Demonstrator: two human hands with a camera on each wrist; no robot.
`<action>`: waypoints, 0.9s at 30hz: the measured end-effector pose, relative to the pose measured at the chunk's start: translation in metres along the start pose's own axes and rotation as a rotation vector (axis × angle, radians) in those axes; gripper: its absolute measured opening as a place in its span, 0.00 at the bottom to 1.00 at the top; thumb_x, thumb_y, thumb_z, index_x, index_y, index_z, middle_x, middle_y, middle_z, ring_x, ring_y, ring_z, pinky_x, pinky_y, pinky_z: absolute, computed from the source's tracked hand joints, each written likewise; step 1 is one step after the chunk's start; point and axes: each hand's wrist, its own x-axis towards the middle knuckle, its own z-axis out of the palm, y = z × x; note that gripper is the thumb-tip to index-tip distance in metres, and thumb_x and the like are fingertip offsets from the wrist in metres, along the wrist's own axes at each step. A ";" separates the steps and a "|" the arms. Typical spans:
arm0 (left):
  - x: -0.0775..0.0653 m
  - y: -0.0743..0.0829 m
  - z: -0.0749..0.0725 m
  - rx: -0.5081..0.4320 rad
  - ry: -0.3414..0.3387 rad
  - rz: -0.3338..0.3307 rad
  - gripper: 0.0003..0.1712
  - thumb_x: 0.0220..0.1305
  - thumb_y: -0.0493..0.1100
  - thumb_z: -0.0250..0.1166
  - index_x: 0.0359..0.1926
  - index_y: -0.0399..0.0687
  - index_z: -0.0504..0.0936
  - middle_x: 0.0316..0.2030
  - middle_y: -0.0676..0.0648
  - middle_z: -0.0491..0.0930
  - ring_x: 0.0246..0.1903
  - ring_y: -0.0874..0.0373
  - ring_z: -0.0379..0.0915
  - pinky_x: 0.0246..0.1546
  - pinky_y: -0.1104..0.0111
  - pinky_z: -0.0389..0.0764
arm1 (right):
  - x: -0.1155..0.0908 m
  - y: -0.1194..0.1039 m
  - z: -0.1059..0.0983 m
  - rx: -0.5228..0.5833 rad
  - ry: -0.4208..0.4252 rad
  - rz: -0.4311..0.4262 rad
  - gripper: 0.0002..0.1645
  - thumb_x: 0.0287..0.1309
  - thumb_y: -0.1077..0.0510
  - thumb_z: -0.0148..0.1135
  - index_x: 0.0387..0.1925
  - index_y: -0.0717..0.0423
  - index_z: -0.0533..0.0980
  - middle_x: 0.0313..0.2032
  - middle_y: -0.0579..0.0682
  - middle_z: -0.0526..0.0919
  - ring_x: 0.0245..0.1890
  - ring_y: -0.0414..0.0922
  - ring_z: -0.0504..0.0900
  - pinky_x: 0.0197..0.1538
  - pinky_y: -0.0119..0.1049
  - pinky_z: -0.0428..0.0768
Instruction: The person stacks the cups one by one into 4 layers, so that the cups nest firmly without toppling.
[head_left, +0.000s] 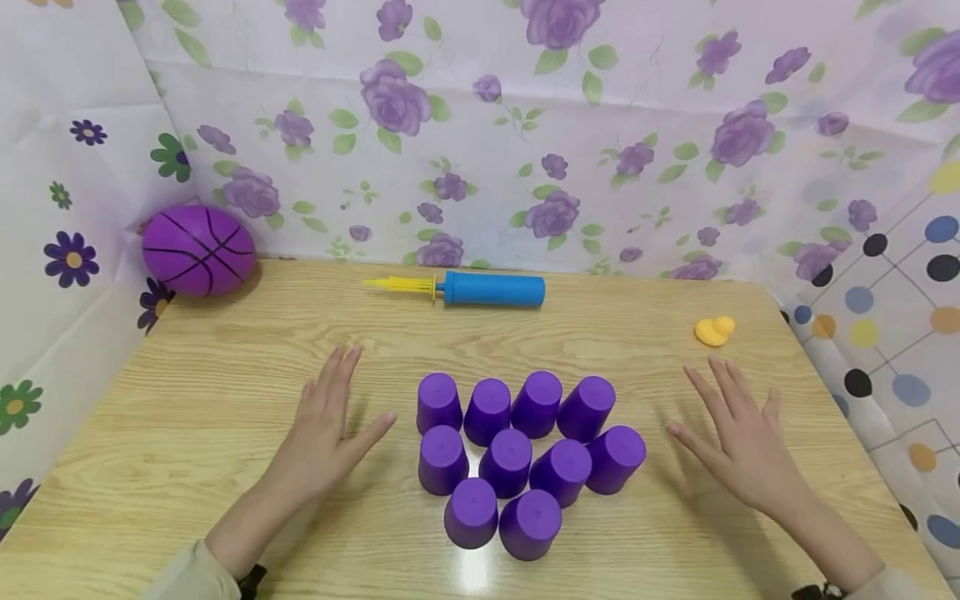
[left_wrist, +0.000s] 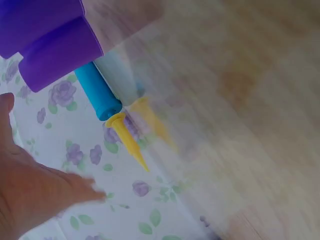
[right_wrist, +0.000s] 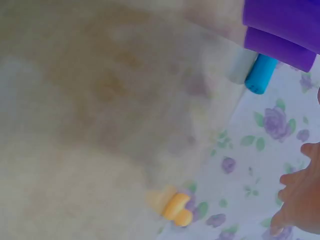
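Note:
Several purple cups (head_left: 510, 463) stand upside down in a close group on the wooden table, in three rough rows. To their left is my left hand (head_left: 321, 433), fingers extended and thumb pointing toward the cups, apart from them. My right hand (head_left: 742, 446) is spread on the other side, also apart from the cups and holding nothing. In the left wrist view, part of the left hand (left_wrist: 45, 195) shows beside two purple cups (left_wrist: 62, 55). The right wrist view catches the right hand's fingers (right_wrist: 300, 190) at its edge.
A blue hand pump (head_left: 495, 289) with a yellow nozzle lies behind the cups, near the back edge. A small yellow rubber duck (head_left: 715, 331) sits at the back right. At the back left corner rests a purple ball (head_left: 198, 250) with black lines. Flowered cloth (head_left: 465, 133) hangs behind the table.

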 end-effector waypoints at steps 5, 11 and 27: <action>0.019 0.007 0.001 -0.179 -0.022 0.045 0.46 0.61 0.57 0.61 0.73 0.57 0.46 0.70 0.45 0.54 0.68 0.46 0.49 0.67 0.46 0.55 | 0.028 -0.010 -0.006 0.093 0.024 -0.122 0.46 0.54 0.49 0.66 0.70 0.49 0.55 0.71 0.56 0.49 0.70 0.60 0.47 0.65 0.68 0.28; 0.038 0.017 0.001 -0.385 -0.054 0.016 0.28 0.59 0.54 0.65 0.58 0.50 0.73 0.53 0.48 0.76 0.54 0.54 0.71 0.60 0.52 0.68 | 0.066 -0.035 -0.007 0.173 -0.039 -0.254 0.45 0.54 0.52 0.67 0.70 0.49 0.56 0.70 0.56 0.53 0.68 0.60 0.54 0.70 0.61 0.38; 0.059 0.035 0.007 -0.509 -0.183 0.032 0.29 0.48 0.43 0.74 0.53 0.49 0.77 0.50 0.49 0.79 0.51 0.52 0.75 0.58 0.55 0.73 | 0.113 -0.126 0.004 0.254 -0.306 -0.437 0.39 0.62 0.45 0.57 0.70 0.48 0.55 0.67 0.50 0.61 0.67 0.49 0.60 0.67 0.50 0.63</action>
